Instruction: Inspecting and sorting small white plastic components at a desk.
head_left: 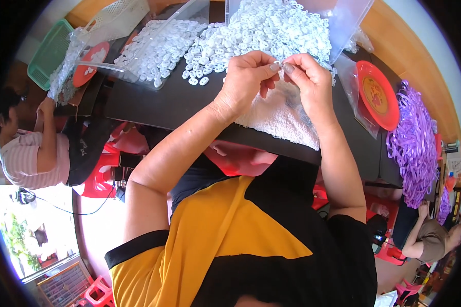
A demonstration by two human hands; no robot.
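Note:
Over the near edge of a heap of small white oval plastic pieces with two holes (271, 30), my two hands meet fingertip to fingertip. My left hand (248, 77) is closed in a pinch of thumb and forefinger. Facing it, my right hand (311, 78) pinches the same way. Whatever lies between the fingertips is tiny and mostly covered, so I cannot make it out. Below the hands a pale pink towel (279, 120) lies on the dark table (159, 105). A few loose white pieces (204, 81) lie to the left of my left hand.
Left of the heap, a clear plastic bin (133, 71) holds more white pieces. A red round plate (378, 95) and a pile of purple ribbons (412, 143) lie at right. At far left are a green basket (48, 53) and a seated person; another person sits at far right.

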